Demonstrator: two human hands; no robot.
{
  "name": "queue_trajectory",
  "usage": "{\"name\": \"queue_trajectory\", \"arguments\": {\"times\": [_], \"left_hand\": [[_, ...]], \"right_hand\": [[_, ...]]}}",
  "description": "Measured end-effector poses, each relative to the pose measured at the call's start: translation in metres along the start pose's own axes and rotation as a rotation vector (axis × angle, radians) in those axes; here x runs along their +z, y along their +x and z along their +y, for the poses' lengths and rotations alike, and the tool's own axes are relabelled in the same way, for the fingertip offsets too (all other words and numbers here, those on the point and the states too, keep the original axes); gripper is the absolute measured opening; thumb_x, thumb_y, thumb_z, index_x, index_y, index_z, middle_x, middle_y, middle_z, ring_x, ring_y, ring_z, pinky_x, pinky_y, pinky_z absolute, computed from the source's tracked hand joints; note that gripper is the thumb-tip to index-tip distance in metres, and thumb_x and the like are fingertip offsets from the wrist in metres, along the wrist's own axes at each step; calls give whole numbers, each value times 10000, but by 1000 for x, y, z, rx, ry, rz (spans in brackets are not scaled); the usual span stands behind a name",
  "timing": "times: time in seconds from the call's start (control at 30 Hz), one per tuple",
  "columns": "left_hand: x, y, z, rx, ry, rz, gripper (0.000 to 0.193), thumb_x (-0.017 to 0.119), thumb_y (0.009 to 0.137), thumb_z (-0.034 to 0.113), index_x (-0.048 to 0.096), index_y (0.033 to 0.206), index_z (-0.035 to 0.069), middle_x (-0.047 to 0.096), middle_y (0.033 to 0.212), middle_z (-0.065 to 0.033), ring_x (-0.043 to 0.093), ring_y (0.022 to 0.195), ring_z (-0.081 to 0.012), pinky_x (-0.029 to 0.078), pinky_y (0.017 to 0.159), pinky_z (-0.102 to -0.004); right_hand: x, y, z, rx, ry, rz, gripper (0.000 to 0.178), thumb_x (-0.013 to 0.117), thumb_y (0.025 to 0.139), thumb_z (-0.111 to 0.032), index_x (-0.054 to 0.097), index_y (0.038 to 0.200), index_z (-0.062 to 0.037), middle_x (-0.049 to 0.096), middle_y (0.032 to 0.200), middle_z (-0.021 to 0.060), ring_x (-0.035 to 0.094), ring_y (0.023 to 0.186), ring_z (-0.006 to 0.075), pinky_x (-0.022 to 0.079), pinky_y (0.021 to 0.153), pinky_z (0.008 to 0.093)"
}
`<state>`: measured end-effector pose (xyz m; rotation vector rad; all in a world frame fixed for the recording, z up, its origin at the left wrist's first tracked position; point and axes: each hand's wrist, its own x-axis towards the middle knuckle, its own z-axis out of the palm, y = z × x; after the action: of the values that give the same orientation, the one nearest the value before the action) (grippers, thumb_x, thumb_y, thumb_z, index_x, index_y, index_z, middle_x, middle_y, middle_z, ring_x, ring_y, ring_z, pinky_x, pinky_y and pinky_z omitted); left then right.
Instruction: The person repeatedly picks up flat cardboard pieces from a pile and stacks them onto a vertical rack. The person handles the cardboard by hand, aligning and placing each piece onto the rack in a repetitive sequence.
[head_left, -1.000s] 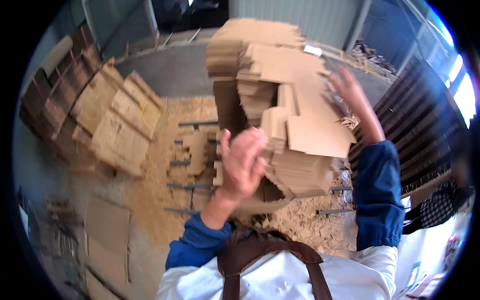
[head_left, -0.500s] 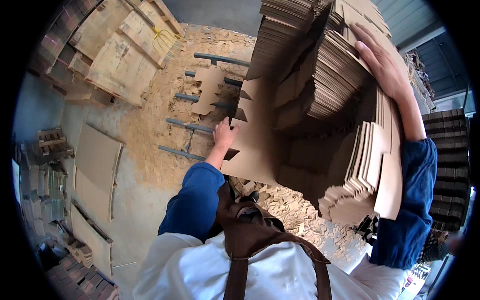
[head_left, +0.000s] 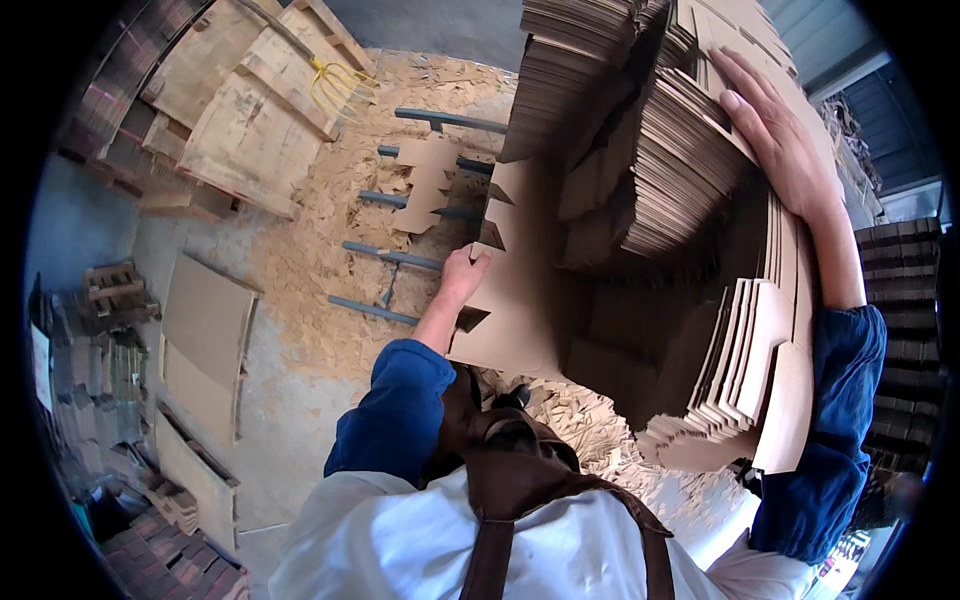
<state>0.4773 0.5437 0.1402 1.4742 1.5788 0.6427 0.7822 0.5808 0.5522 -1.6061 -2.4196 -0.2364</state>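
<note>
The sheet (head_left: 525,290) of brown cardboard is in front of the wearer, left of and partly under the stack (head_left: 690,165). Its visible long axis runs from the far end down toward the wearer, tilting slightly left at the near end; the notched edge faces left. The stack's long axis runs from the far side toward the wearer's right, with a group of flaps (head_left: 740,340) at its near end.

The left hand (head_left: 466,273) is at the notched edge, fingers curled, apparently pinching the sheet against the thumb; the underside of the grip is hidden. The right hand (head_left: 780,145) lies on the stack's upper right side, fingers extended and close together, thumb a little apart.

Blue-grey bars (head_left: 390,252) and a cut piece (head_left: 425,185) lie left of the sheet; scraps (head_left: 590,405) cover floor below it.

Compared with half a second ago, the left fingers have closed at the edge, where they were more extended. The right hand has kept its place on the stack.
</note>
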Motion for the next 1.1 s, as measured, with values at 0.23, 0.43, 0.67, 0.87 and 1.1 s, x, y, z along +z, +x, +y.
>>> {"name": "queue_trajectory", "arguments": {"times": [0.23, 0.43, 0.67, 0.87, 1.1], "left_hand": [[9, 18, -16, -110, -493, -192, 372, 650, 827, 342, 564, 1061, 66, 607, 940, -66, 549, 880, -144, 444, 736, -296], [-9, 12, 14, -94, -457, -274, 260, 624, 831, 280, 582, 1018, 104, 632, 860, -85, 589, 812, -192, 469, 718, -335], [-15, -38, 141, 61, 253, -35, 308, 616, 813, 285, 575, 1038, 79, 645, 900, -214, 609, 895, -386, 473, 800, -459], [-12, -22, 55, 154, -179, 2, 310, 668, 780, 265, 571, 1016, 88, 651, 857, -181, 640, 801, -303, 484, 718, -395], [-15, -12, 15, -135, -533, -225, 280, 692, 772, 226, 589, 1018, 138, 609, 760, -22, 555, 655, -97, 454, 554, -278]], "right_hand": [[-2, 1, 3, -19, 10, 8, 543, 363, 955, -459, 391, 1379, -122, 374, 1416, 132, 338, 1318, 280, 261, 1078, 336], [-3, 0, 4, -15, -54, 18, 527, 329, 959, -479, 383, 1390, -182, 378, 1423, 102, 349, 1313, 282, 263, 1077, 346], [-1, 0, 17, -107, -151, 29, 482, 330, 975, -415, 407, 1382, -169, 385, 1426, 73, 342, 1323, 244, 251, 1090, 326], [4, -2, 22, -65, -16, 54, 501, 343, 969, -447, 413, 1377, -165, 398, 1408, 115, 350, 1317, 244, 243, 1090, 334], [-2, 5, 11, -30, -43, -15, 530, 338, 953, -492, 389, 1390, -197, 378, 1423, 107, 353, 1313, 260, 274, 1069, 337]]}}
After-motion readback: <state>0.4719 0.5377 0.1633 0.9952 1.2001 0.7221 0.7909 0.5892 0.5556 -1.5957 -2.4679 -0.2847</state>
